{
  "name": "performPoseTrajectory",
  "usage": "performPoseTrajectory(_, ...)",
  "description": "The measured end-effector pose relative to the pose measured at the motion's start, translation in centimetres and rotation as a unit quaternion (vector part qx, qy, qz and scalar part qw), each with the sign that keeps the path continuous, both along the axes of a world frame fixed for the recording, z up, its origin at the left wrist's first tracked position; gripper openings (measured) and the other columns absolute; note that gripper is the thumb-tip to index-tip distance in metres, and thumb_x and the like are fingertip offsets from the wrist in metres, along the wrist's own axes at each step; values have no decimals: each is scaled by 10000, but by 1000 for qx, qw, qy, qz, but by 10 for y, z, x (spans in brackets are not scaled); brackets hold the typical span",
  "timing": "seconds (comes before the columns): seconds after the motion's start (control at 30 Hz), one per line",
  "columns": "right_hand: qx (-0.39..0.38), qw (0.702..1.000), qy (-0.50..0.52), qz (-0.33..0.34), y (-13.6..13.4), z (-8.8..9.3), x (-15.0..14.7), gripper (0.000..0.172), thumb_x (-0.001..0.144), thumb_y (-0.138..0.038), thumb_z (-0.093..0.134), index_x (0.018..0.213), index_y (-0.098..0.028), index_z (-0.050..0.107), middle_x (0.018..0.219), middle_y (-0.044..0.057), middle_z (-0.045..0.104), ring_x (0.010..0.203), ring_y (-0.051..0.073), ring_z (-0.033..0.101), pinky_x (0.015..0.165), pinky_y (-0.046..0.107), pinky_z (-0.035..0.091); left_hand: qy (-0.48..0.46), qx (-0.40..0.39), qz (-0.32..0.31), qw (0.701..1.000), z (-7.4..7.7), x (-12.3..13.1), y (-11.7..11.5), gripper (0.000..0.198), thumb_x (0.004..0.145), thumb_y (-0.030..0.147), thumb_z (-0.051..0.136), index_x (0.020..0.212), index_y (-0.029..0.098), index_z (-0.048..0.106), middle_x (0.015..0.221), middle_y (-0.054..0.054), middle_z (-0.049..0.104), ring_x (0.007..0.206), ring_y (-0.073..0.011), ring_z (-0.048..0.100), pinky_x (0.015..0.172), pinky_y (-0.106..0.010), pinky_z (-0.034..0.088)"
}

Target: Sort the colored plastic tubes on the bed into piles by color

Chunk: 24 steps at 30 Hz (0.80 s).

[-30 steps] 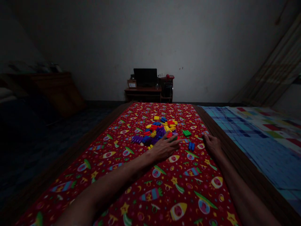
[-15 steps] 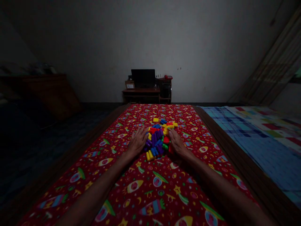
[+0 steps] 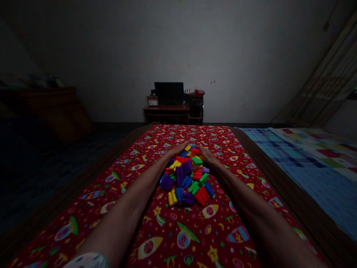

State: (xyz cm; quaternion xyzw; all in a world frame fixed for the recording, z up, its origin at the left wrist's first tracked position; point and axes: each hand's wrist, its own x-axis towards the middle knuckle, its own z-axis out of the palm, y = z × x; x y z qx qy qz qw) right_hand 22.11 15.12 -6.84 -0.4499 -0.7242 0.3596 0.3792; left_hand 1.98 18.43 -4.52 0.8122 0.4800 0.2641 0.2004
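Observation:
A heap of small ridged plastic pieces (image 3: 184, 181) in purple, blue, red, green and yellow lies on the red patterned cloth (image 3: 182, 223); their exact kind I cannot make out. My left hand (image 3: 177, 149) rests on edge at the far left side of the heap, fingers stretched out and partly hidden. At the far right side, my right hand (image 3: 206, 155) lies along the pieces with its fingers extended, touching or very near them. Neither hand grips a piece. Between the fingertips sit a few yellow, blue and red pieces.
Beyond the cloth, a small desk (image 3: 167, 108) with a dark monitor (image 3: 169, 93) stands against the wall. A bed with a blue checked sheet (image 3: 281, 163) is on the right. At the left is a wooden cabinet (image 3: 55, 113).
Both hands have moved to the far end of the heap, the left one turning on edge. The pieces have shifted nearer to me and spread, and the stray far pieces are drawn in.

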Motion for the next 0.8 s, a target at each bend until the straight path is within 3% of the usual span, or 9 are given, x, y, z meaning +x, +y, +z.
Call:
performPoseTrajectory(0.1,22,997,49,62,-17,3,-7,715,892,-711,238,1142,-212,685,1154,53,694,1145,239,598,1026,428,425,24,-43,-60,997,6,11,-5,645,938,553,189,1240,184,622,1196,-54,688,1133,-185,601,1016,-348,442)
performPoseTrajectory(0.2,7,992,78,102,-39,14,6,772,861,-758,241,1194,-208,668,1199,80,678,1164,258,595,1016,436,442,75,-67,-133,986,20,7,-33,644,943,557,192,1251,181,615,1240,-49,667,1159,-203,582,1014,-339,435)
performPoseTrajectory(0.3,10,996,61,64,-60,20,33,782,862,-759,235,1248,-211,638,1261,100,645,1181,274,588,1024,457,438,116,-40,-167,978,35,-11,-72,641,953,561,159,1299,220,578,1314,-28,621,1203,-200,561,1025,-302,418)
performPoseTrajectory(0.4,48,999,10,3,-83,10,56,711,894,-707,260,1334,-240,568,1380,85,557,1295,272,492,1102,479,352,115,45,-83,989,33,-43,-107,673,955,560,105,1366,214,510,1408,-39,539,1309,-192,472,1106,-322,344)
performPoseTrajectory(0.47,58,998,-18,-22,-99,-6,64,667,914,-663,293,1385,-245,512,1436,86,499,1350,264,426,1138,488,299,101,76,6,992,18,-67,-124,723,947,565,64,1394,172,474,1422,-74,522,1343,-204,432,1143,-375,305)
performPoseTrajectory(0.57,84,995,-37,-40,-120,-29,55,618,926,-625,334,1411,-267,473,1471,81,454,1406,257,333,1166,514,230,68,48,100,992,-13,-89,-139,748,930,598,84,1435,152,409,1435,-109,501,1375,-228,393,1133,-413,324)
performPoseTrajectory(0.67,111,991,-53,-47,-127,-34,30,605,938,-602,323,1426,-267,449,1517,80,379,1448,266,227,1175,542,182,48,14,151,987,-32,-81,-145,691,940,577,160,1452,166,372,1451,-126,479,1361,-259,414,1116,-461,335)
performPoseTrajectory(0.8,102,992,-58,-46,-125,-16,5,599,964,-566,257,1456,-257,403,1530,84,351,1457,270,202,1172,541,197,36,19,120,992,-25,-54,-151,633,968,506,188,1487,160,296,1514,-132,386,1392,-237,365,1134,-428,315)
